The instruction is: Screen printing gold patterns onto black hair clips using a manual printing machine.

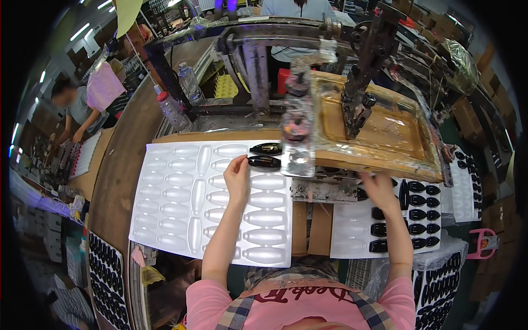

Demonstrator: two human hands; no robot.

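Note:
My left hand (237, 175) is closed in a pinch at the left end of a glossy black spindle-shaped piece (264, 161) with light print. A second printed black piece (266, 148) lies just beyond it. Both are at the far right corner of a white moulded tray (198, 201) with elongated hollows. My right hand (380, 191) reaches to the right end of the metal fixture (323, 190) under the printing frame; its fingertips are blurred and partly hidden. Below it, a right-hand white tray (347, 231) holds several black pieces (418, 200).
A screen-printing press carries a wooden frame (379, 159) with amber mesh over the bench. Clear bottles (173, 113) stand at the back left. More trays of black pieces (110, 280) sit lower left and lower right. Another person (88, 110) works at far left.

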